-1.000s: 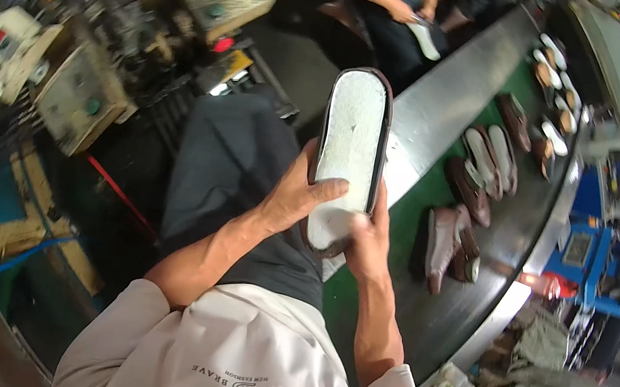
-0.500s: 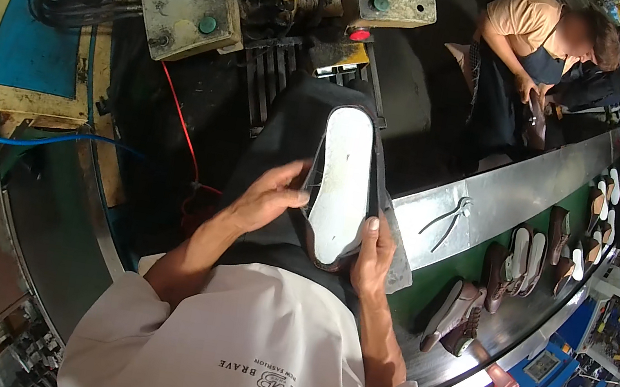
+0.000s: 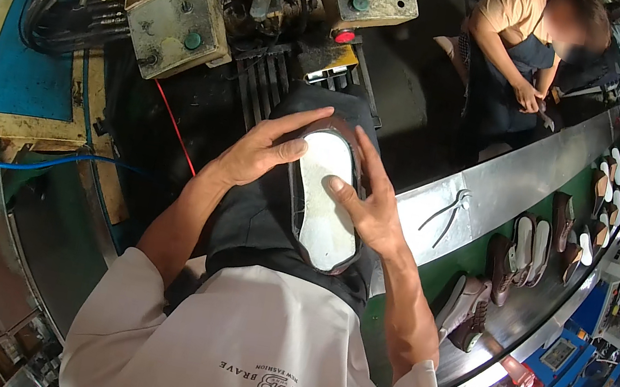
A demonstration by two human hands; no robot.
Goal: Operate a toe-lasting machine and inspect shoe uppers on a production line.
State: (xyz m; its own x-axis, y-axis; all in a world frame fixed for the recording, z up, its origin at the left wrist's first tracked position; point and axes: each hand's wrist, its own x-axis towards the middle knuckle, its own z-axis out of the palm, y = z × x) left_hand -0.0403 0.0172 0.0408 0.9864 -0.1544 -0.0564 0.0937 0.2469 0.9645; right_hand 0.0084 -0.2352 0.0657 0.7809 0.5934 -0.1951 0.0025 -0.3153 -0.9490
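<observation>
A brown shoe (image 3: pixel 330 197) lies bottom up over my lap, its white underside facing me and dark leather round its edge. My left hand (image 3: pixel 268 149) grips its far left side, thumb on the white bottom and fingers stretched along the leather at the far end. On the right side my right hand (image 3: pixel 373 209) clasps it, the thumb pressed on the middle of the white bottom and the fingers along the outer edge. Parts of the shoe's right side are hidden by that hand.
Pincers (image 3: pixel 449 216) lie on the metal ledge (image 3: pixel 414 212) to my right. Several shoes (image 3: pixel 532 249) stand on the green belt (image 3: pixel 424 297) beyond. Ahead is a machine with control boxes (image 3: pixel 177 29). A co-worker (image 3: pixel 517 56) sits at the far right.
Both hands have moved farther away, up to the shoe's far end. The right thumb now lies on the white bottom, and the shoe's wider end now seems to point away from me.
</observation>
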